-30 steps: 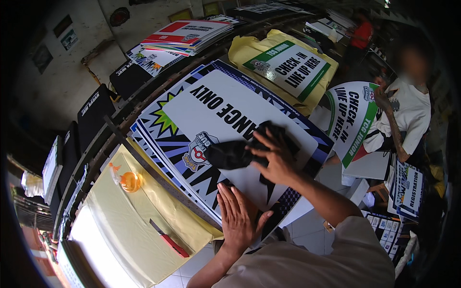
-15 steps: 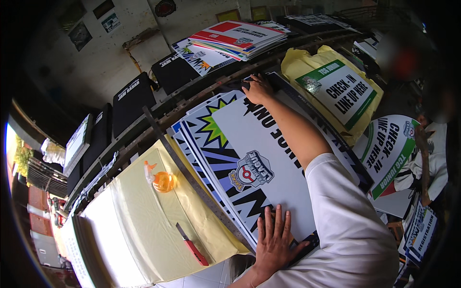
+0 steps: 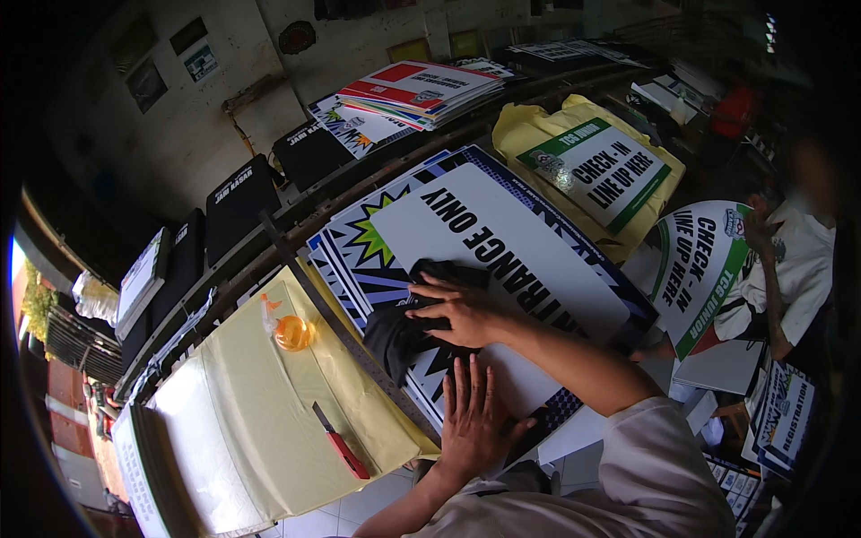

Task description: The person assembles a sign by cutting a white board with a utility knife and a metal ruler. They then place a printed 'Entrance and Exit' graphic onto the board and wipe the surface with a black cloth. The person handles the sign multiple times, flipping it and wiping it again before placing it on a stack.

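Drawn back from the far edge of the white sign (image 3: 538, 260), the right hand (image 3: 468, 316) has come to the sign's left side, while the left hand (image 3: 475, 438) stays flat near its near end. Under the right fingers lies a crumpled black cloth (image 3: 392, 341), bunched mostly to the left of them and reaching the sign's left edge. As for the right grip, the fingers are spread over the cloth; whether they pinch a fold I cannot tell. The left grip is released, palm down. The cloth stretches roughly from far right to near left, crossing the sign's long axis, which appears to run from far left to near right. The right hand is the nearer one to the cloth; the left rests just beside it on the near side. Farther left, a yellow-covered tabletop (image 3: 238, 403) carries an orange spray bottle (image 3: 293, 333) and a red cutter (image 3: 345, 455).
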Demonstrator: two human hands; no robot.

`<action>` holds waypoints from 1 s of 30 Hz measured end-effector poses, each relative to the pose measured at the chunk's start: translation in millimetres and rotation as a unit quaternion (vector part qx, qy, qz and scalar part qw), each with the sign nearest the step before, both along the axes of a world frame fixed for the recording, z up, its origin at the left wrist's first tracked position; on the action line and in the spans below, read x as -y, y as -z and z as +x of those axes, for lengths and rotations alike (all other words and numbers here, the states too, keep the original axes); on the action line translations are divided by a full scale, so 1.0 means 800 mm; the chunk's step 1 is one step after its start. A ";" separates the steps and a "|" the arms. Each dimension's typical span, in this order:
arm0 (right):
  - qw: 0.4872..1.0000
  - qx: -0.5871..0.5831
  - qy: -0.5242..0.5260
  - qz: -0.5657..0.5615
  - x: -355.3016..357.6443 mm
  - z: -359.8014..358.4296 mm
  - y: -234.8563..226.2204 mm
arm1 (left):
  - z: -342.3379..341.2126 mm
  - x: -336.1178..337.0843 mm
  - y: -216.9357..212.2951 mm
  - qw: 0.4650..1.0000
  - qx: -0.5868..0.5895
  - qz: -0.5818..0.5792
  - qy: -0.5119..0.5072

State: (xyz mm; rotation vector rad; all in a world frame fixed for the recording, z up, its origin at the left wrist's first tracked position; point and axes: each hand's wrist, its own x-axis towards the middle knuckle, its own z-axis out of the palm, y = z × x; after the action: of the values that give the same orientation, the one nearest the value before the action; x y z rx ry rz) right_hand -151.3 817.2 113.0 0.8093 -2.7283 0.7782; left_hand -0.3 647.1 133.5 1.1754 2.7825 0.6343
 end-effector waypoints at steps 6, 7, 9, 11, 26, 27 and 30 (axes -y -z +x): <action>0.963 0.015 0.269 0.020 -0.141 0.215 -0.017 | 0.023 -0.010 0.000 1.000 0.004 0.017 0.018; 0.949 0.013 0.315 0.027 -0.147 0.256 -0.017 | 0.035 -0.013 -0.003 0.998 0.007 0.035 0.046; 0.902 -0.026 0.432 0.021 -0.149 0.333 -0.014 | 0.059 -0.021 -0.009 0.992 0.013 0.076 0.104; 0.806 -0.064 0.584 -0.072 -0.149 0.396 0.024 | 0.074 -0.030 -0.002 0.991 -0.004 0.050 0.124; 0.769 0.207 0.391 -0.462 0.009 0.621 0.407 | 0.077 -0.026 0.005 0.973 -0.180 -0.056 0.133; 0.685 0.210 0.308 -0.626 -0.005 0.606 0.405 | 0.076 -0.028 0.007 0.966 -0.208 -0.071 0.139; 0.298 0.201 0.136 -0.923 -0.042 0.560 0.399 | 0.074 -0.022 0.016 0.966 -0.213 -0.046 0.139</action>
State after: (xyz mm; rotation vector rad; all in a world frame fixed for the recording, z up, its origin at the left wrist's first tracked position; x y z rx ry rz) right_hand 296.7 850.6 -206.6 -0.5359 -0.2556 2.8163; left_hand 59.3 664.6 120.4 1.8240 2.8350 0.2466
